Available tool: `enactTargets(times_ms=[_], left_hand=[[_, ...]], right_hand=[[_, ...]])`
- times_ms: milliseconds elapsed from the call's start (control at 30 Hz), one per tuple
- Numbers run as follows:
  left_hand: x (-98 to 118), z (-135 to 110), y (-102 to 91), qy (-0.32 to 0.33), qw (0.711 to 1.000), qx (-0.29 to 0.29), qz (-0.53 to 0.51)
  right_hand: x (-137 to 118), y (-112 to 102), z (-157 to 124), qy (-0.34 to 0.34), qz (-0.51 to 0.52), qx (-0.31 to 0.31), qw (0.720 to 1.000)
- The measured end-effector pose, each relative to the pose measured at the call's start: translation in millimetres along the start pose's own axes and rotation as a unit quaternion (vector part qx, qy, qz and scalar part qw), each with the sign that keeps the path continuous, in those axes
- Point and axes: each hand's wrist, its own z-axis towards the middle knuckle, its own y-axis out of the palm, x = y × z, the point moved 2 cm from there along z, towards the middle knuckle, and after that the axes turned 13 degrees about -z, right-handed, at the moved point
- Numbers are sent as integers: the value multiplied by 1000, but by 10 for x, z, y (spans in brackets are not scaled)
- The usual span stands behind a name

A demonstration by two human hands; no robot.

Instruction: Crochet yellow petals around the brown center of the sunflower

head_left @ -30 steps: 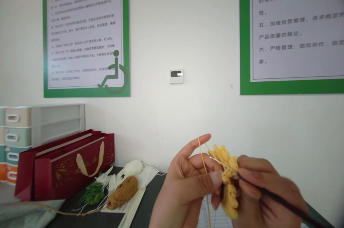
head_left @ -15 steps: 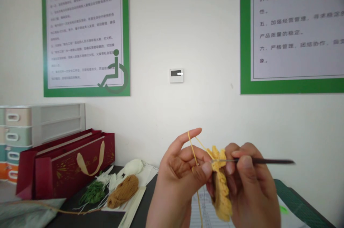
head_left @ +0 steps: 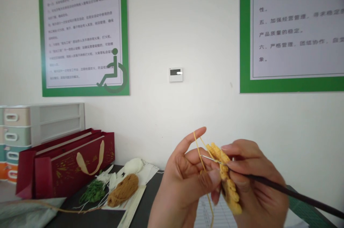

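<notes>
Below green-framed wall notices (head_left: 80, 31), a yellow crocheted piece (head_left: 227, 181) sits in mid-air, pinched by the left hand (head_left: 185, 185), with yellow yarn (head_left: 200, 152) looped over its raised forefinger. The right hand (head_left: 255, 181) grips a dark-handled crochet hook (head_left: 285, 194), its tip at the piece. An ochre yarn skein (head_left: 123, 190) lies farther left on the dark table (head_left: 153, 186).

This looks like a shared craft workroom, not a home. Green-framed posters (head_left: 80, 31) of printed Chinese rules are hanging on the white wall at 11 and 1 o'clock, with a wheelchair sign (head_left: 114, 74) sitting on the left one's corner. A small wall panel (head_left: 175, 74) is showing a dark display at 12 o'clock. At 9 o'clock, plastic drawers (head_left: 16, 131) are standing behind red gift bags (head_left: 64, 163), while yarn (head_left: 123, 190) is lying on a dark table (head_left: 80, 217) at 8 o'clock.
</notes>
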Motion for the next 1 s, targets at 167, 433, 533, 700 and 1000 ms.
enactTargets(times_ms=[167,433,533,700,1000], left_hand=[[21,-25,-2,53,998,13,34],[36,-22,-11,55,997,10,44],[51,-33,-12,64,996,24,55],[52,-45,-9,75,994,40,62],[45,-51,-23,123,985,57,102]], right_hand=[[-22,16,63,3,78,-40,996],[16,78,7,168,277,-93,942],[100,-20,14,177,260,-147,938],[180,-145,70,144,239,-201,939],[82,-131,130,72,164,-194,965]])
